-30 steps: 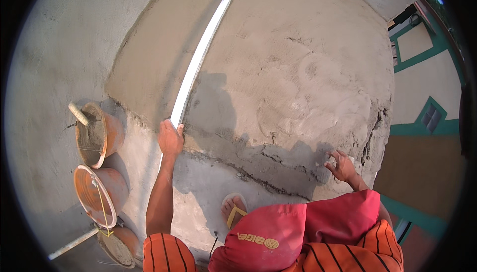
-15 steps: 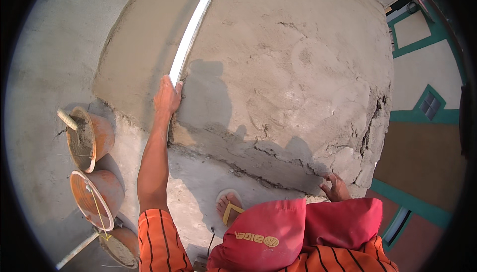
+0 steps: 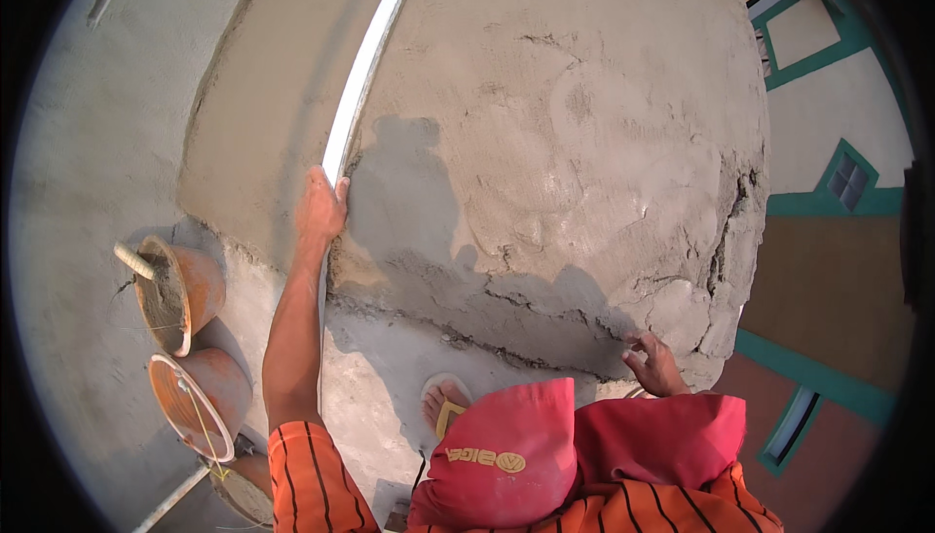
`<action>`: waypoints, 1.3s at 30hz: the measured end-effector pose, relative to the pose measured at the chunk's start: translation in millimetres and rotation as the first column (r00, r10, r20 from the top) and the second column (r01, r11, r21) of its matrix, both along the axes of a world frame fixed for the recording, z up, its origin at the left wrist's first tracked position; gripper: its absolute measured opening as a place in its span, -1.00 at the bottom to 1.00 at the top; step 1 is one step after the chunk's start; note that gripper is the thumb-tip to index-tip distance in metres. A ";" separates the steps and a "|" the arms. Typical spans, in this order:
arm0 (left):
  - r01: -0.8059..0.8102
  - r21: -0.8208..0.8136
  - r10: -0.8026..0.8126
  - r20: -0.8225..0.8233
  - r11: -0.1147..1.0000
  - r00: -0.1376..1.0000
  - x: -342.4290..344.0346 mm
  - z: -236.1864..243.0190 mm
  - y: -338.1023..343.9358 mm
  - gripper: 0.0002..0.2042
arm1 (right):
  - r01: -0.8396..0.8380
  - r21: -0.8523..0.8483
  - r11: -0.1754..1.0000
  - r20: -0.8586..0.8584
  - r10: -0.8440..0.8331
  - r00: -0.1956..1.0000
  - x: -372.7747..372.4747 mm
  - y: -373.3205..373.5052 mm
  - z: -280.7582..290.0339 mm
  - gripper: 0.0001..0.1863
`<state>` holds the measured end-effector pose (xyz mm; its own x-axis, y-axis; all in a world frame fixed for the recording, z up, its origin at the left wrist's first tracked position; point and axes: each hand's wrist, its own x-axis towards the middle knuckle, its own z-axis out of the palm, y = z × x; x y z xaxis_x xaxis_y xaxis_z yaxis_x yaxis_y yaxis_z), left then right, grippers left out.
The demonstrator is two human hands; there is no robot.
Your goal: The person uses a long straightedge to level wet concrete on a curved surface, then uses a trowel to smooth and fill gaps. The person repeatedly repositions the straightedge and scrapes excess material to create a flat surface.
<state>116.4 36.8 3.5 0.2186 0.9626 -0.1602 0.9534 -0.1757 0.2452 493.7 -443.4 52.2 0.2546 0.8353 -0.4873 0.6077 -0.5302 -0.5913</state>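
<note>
My left hand point(image 3: 319, 210) is closed around a long white straightedge point(image 3: 368, 64). The bar leans upright along the wet cement plaster point(image 3: 545, 144) on the wall, its lower part running down beside my forearm. Left of the bar the plaster looks smoother; to the right it is rough, with ridges and cracks. By the plaster's ragged lower right edge is my right hand point(image 3: 657, 367), holding nothing that shows, with thumb and fingers apart. Whether its fingertips touch the plaster I cannot tell.
On the left stand an orange bucket of mortar point(image 3: 200, 285), a second orange bucket point(image 3: 222, 387) with a string over it, and a third bucket point(image 3: 243, 494). My sandalled foot point(image 3: 443, 402) is below the wall. A green-trimmed building point(image 3: 828, 280) rises at right.
My left hand and the straightedge have shifted slightly down and left against the plaster. More of the bar shows beside my forearm. The right hand has stayed nearly in place.
</note>
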 end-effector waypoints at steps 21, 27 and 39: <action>0.100 0.095 -0.098 -0.019 0.990 0.995 54.0 4.5 16.0 -0.66 | 0.223 0.024 0.974 -0.058 -0.222 0.973 -3.6 19.1 7.9 -0.63; 0.093 0.004 -0.093 0.027 0.996 0.995 27.8 -3.3 -51.8 -0.64 | 0.275 -0.023 0.961 -0.090 -0.276 0.957 -0.8 9.9 -5.2 -0.62; 0.099 -0.009 -0.100 -0.045 0.995 0.994 81.9 -2.2 -25.0 -0.62 | 0.324 -0.031 0.945 -0.158 -0.325 0.932 -8.9 26.7 13.0 -0.60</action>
<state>198.2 11.8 1.3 0.3056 0.9352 -0.1787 0.9414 -0.2687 0.2037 484.8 -416.7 65.2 0.4308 0.7179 -0.5468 0.3004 -0.6854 -0.6633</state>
